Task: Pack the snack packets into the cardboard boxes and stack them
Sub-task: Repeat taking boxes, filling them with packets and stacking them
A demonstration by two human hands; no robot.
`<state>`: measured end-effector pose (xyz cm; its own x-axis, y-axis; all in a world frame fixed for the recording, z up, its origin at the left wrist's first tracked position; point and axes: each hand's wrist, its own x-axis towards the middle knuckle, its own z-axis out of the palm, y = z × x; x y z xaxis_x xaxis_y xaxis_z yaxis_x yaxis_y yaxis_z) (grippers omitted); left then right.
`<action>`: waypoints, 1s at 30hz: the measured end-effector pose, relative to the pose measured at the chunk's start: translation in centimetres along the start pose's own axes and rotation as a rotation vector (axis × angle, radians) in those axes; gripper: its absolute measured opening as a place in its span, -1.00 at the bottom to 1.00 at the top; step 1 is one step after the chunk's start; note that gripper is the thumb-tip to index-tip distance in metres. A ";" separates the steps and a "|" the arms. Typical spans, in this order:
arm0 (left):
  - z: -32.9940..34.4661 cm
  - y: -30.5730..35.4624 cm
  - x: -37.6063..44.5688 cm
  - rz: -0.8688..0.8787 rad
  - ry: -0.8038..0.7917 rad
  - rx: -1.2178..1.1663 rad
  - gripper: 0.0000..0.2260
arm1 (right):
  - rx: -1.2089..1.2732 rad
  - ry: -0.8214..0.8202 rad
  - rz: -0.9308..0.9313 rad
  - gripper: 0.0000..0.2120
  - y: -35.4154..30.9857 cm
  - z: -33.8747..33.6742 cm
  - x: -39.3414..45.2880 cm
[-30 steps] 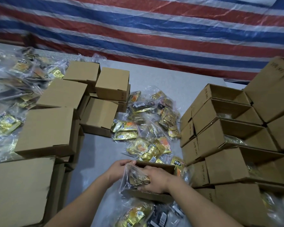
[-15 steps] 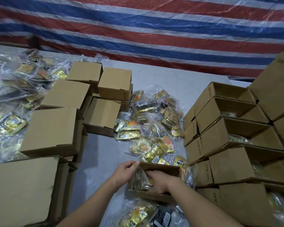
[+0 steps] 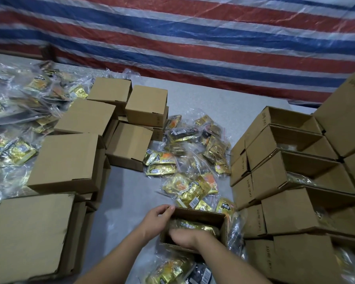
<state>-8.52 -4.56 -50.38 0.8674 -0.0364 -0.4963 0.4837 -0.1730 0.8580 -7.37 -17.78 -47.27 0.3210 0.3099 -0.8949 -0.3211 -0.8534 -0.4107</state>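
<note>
A small open cardboard box (image 3: 223,226) stands on the grey table at the bottom centre. Inside it lies a clear bag of gold snack packets (image 3: 195,224). My left hand (image 3: 158,219) grips the box's left wall, fingers curled over the far left corner. My right hand (image 3: 186,239) is down inside the box at its near side, fingers tucked round the near edge of the bag and partly hidden. A loose pile of bagged snack packets (image 3: 193,160) lies just beyond the box.
Stacked open boxes (image 3: 285,212) with bags inside rise close on the right. Closed boxes (image 3: 68,160) stand in stacks on the left, with more bagged packets (image 3: 12,119) behind them. More bags (image 3: 172,271) lie under my right forearm. A striped tarp (image 3: 172,37) hangs behind the table.
The bag was above the box in both hands. Now it lies down inside, my right hand has sunk in with it and my left has shifted to the box's left wall.
</note>
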 end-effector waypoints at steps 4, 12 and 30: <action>0.1 0.3 0.0 0.008 0.008 0.003 -0.79 | -0.043 0.136 -0.118 -0.55 0.1 -1.4 -1.3; 0.4 -0.1 0.3 -0.019 0.024 0.023 -0.79 | -0.315 0.260 0.050 -0.53 3.1 -3.2 -1.7; 1.5 0.5 0.3 -0.021 0.043 0.142 -0.75 | -0.171 0.957 -0.053 -0.63 7.5 -4.0 -6.4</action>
<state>-8.20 -6.17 -50.31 0.8628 0.0108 -0.5054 0.4832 -0.3113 0.8183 -8.26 -27.83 -43.94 0.9441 -0.0580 -0.3247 -0.1762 -0.9208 -0.3479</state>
